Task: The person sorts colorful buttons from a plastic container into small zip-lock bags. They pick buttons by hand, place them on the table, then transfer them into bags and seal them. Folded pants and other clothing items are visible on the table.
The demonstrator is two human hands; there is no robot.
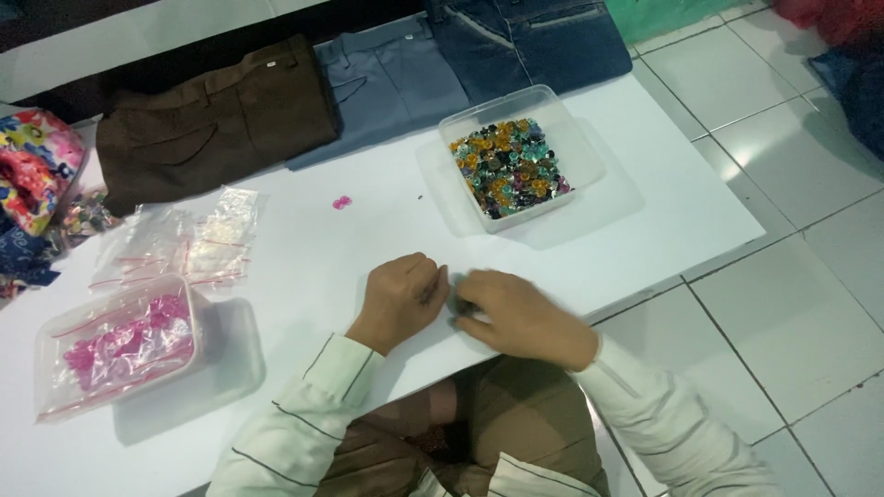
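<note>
— Both hands meet mid-table, why? 
— Left hand (402, 296) curls shut, right hand (516, 316) pinches something tiny between them; what, unclear. Bead box (582, 156) sits near, within reach.

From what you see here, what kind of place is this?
Probably a small garment or craft workplace, set low on a tiled floor. Folded trousers line the white table, a clear box of mixed coloured buttons stands open, and small zip bags lie nearby.
</note>
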